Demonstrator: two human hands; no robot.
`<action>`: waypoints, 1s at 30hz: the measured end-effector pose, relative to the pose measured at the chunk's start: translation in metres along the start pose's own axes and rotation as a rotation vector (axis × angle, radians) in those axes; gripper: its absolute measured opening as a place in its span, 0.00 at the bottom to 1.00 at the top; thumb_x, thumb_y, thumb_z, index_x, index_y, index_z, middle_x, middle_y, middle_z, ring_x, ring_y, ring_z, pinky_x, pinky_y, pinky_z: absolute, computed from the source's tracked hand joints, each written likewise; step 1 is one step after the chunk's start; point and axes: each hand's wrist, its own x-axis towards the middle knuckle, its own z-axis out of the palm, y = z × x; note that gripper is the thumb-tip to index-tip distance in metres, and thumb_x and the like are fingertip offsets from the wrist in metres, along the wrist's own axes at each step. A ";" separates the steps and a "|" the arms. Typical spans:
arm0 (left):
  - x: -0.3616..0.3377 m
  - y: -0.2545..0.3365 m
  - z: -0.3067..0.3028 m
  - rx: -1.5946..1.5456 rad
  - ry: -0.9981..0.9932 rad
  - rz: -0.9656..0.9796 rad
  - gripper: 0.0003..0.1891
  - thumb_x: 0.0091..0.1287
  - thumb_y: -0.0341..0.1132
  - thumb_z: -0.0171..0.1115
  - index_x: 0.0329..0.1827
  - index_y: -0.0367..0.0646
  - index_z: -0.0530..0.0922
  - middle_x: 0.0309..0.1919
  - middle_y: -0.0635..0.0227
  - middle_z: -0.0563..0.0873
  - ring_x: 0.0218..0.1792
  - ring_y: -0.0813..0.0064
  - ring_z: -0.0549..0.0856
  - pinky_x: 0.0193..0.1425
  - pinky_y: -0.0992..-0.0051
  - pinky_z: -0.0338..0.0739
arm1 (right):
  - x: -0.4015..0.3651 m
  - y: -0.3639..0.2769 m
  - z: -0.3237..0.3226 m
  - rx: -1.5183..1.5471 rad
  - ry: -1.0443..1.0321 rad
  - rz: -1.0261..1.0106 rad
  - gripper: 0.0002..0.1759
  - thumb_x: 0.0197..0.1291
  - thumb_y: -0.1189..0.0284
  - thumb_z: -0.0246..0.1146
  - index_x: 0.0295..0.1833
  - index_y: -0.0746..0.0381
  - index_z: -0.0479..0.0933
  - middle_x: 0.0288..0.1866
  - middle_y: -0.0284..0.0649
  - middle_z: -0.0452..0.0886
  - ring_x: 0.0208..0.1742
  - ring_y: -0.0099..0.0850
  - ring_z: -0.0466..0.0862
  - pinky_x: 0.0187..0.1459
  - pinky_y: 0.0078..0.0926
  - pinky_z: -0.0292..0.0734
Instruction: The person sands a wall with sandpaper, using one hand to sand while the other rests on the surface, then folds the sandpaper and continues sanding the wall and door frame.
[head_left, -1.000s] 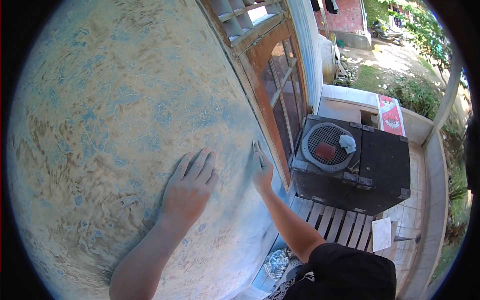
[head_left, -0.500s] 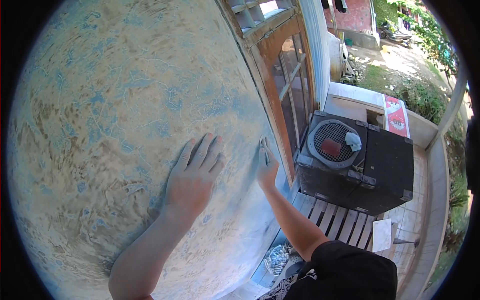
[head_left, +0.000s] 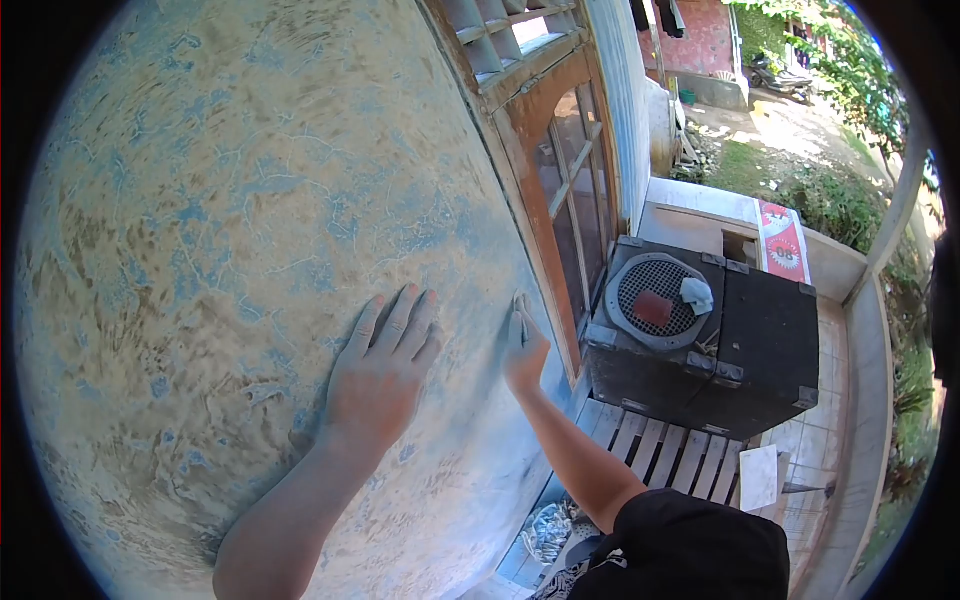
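Left hand (head_left: pixel 385 375) lies flat, fingers a little apart, palm pressed to the wall (head_left: pixel 250 200), a brace by the look of it. Right hand (head_left: pixel 522 350) has its fingers pinched together on a thin flat piece (head_left: pixel 519 312), held hard against the wall's right edge, just beside the wooden window frame (head_left: pixel 535 215). The plaster is chalky and cracked, blue patches over tan, and pale dust coats both hands. Below the window, a black speaker box (head_left: pixel 760 340) carries a red block (head_left: pixel 652 310) on its round mesh.

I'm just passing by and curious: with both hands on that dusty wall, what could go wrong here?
The right hand presses a thin tool close to the window frame; a slip could gouge the wood or hit the glass. The patchy wall looks powdery, so dust may coat the left hand and be breathed in.
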 end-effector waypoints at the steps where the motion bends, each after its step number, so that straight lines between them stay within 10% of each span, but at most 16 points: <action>1: 0.002 0.001 0.002 -0.005 0.005 -0.003 0.26 0.72 0.44 0.68 0.72 0.53 0.82 0.84 0.68 0.74 0.87 0.66 0.64 0.92 0.53 0.56 | -0.008 -0.037 0.007 0.005 -0.010 -0.107 0.20 0.82 0.77 0.57 0.72 0.75 0.80 0.78 0.61 0.78 0.82 0.54 0.75 0.80 0.40 0.73; 7: 0.004 0.002 0.001 0.007 0.001 -0.011 0.25 0.71 0.44 0.68 0.71 0.55 0.83 0.84 0.69 0.73 0.87 0.67 0.64 0.92 0.54 0.56 | -0.032 -0.042 0.000 0.048 -0.229 -0.513 0.18 0.78 0.80 0.63 0.69 0.73 0.84 0.73 0.61 0.83 0.80 0.50 0.79 0.75 0.35 0.77; 13: 0.005 0.002 0.000 0.009 -0.043 -0.005 0.22 0.80 0.44 0.58 0.73 0.54 0.81 0.86 0.68 0.71 0.89 0.67 0.62 0.93 0.56 0.53 | 0.019 -0.026 0.010 -0.036 0.022 0.008 0.20 0.73 0.81 0.67 0.69 0.66 0.86 0.74 0.56 0.82 0.81 0.50 0.76 0.77 0.37 0.77; 19: 0.011 0.004 0.008 0.005 -0.005 -0.009 0.25 0.71 0.42 0.69 0.71 0.55 0.83 0.85 0.68 0.72 0.87 0.65 0.64 0.92 0.53 0.56 | -0.020 -0.040 -0.009 0.016 -0.256 -0.434 0.21 0.75 0.83 0.65 0.70 0.67 0.85 0.75 0.56 0.81 0.80 0.47 0.77 0.76 0.38 0.78; 24: 0.013 0.004 0.004 0.019 -0.017 -0.001 0.20 0.79 0.45 0.58 0.71 0.56 0.82 0.85 0.68 0.72 0.88 0.67 0.63 0.93 0.55 0.54 | 0.042 0.002 0.001 -0.055 -0.054 0.145 0.22 0.84 0.73 0.59 0.76 0.70 0.79 0.78 0.58 0.79 0.82 0.46 0.76 0.78 0.35 0.74; 30: 0.012 0.006 0.006 0.024 -0.019 -0.031 0.20 0.79 0.46 0.59 0.70 0.57 0.82 0.85 0.70 0.72 0.88 0.68 0.63 0.93 0.56 0.54 | -0.038 -0.064 0.011 0.125 -0.233 -0.278 0.26 0.86 0.69 0.55 0.81 0.72 0.72 0.86 0.61 0.67 0.89 0.52 0.63 0.84 0.39 0.61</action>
